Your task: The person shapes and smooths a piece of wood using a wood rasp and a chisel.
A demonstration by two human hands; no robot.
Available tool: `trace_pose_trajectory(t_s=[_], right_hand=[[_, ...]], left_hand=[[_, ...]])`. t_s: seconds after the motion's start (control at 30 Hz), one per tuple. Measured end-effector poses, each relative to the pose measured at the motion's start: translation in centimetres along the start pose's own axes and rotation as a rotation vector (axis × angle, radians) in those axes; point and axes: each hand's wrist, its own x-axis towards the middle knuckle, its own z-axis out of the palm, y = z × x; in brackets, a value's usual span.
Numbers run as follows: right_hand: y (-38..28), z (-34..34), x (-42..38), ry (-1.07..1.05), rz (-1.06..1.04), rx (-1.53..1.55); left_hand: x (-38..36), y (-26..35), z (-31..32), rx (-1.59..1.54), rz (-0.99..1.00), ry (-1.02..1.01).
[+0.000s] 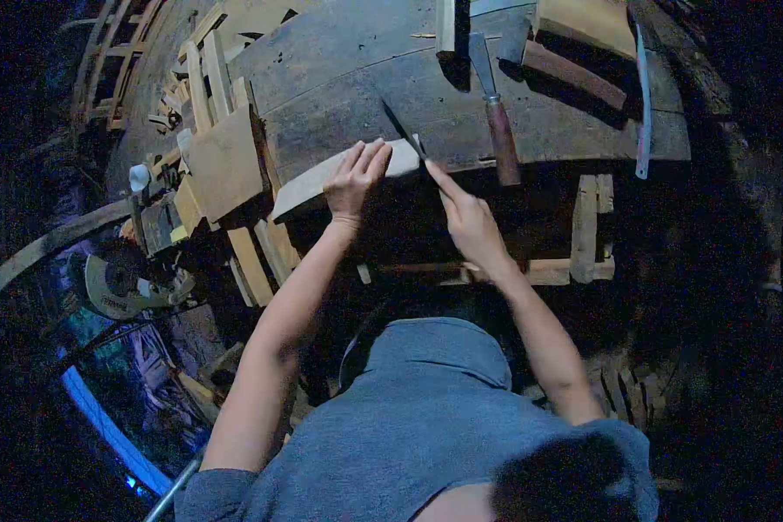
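A pale, slightly curved wooden board lies along the near edge of the workbench. My left hand is laid across its middle, fingertips at the board's far edge, holding it against the bench; the thumb is hidden. Closed around the near end of a dark, narrow-bladed tool is my right hand. The tool's blade slants up and left across the board's right end. Whether it is a file or a knife is too dark to tell. A wooden-handled tool with a flat metal blade lies right of my right hand.
At the back right rest wood blocks, a reddish-brown bar and a long thin metal strip with a hole at its end. A square wood piece and slats crowd the left. Below them sits a power tool with a round guard.
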Motion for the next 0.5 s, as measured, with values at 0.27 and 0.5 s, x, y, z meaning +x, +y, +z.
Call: trace_pose_trajectory(t_s=[0.27, 0.5], right_hand=[[0.8, 2.0, 1.7, 0.046, 0.032, 0.077], [-1.3, 0.8, -2.7, 0.062, -0.011, 0.218]], left_hand=[[0.4, -0.4, -0.4, 0.01, 0.022, -0.083], [0.4, -0.7, -0.4, -0.03, 0.001, -0.119]])
